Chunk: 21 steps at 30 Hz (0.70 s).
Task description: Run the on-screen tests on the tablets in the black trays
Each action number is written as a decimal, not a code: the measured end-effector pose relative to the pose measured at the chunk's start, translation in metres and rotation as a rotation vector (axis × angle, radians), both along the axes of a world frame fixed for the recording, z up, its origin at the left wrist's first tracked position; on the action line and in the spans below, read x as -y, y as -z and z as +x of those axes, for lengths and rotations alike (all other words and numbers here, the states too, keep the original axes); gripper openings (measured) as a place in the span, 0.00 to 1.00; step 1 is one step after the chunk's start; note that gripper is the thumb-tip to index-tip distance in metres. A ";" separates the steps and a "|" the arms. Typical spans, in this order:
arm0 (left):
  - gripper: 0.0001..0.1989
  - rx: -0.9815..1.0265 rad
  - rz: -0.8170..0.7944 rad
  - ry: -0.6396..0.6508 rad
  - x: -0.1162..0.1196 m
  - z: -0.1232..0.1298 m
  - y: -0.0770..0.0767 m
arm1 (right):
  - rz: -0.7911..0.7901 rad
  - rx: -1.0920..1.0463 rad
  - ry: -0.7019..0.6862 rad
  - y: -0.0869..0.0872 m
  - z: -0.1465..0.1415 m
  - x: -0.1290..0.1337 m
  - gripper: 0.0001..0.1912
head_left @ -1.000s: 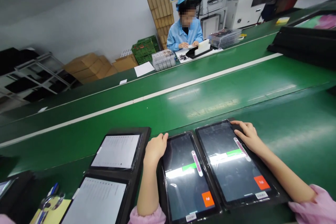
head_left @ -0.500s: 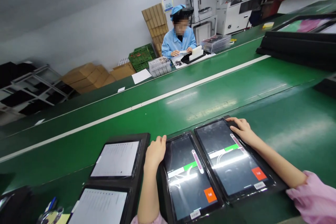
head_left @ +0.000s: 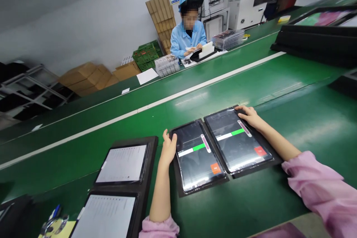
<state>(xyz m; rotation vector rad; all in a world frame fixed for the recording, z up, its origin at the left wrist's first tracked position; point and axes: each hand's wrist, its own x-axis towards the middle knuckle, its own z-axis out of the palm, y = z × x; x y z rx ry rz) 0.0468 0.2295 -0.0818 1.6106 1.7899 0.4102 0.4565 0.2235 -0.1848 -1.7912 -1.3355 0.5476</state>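
Two tablets with dark screens, the left tablet [head_left: 197, 160] and the right tablet [head_left: 237, 139], lie side by side in a black tray [head_left: 192, 192]. Each screen has a white-and-green bar and a small orange-red square. My left hand [head_left: 168, 148] grips the tray's left edge, thumb near the left tablet's upper corner and fingers around the outside. At the far right corner, my right hand [head_left: 249, 116] holds the tray's edge; some of its fingertips are hidden. The tray is slightly tilted or flat on the green bench; I cannot tell which.
Left of my hands, another black tray [head_left: 149, 171] holds two tablets with white screens. Pens and a yellow pad [head_left: 67, 229] lie at lower left. Black trays [head_left: 309, 44] are stacked at far right. Across the green bench [head_left: 134, 128], a co-worker [head_left: 186, 39] handles a dark device.
Both hands have moved the tray with the dark-screened tablets forward, away from me. Bare green bench now shows in front of it. The co-worker's hands have shifted to the dark device.
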 end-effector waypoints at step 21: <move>0.58 0.114 -0.115 0.329 0.012 -0.021 -0.022 | -0.018 0.031 -0.003 -0.013 0.015 0.028 0.30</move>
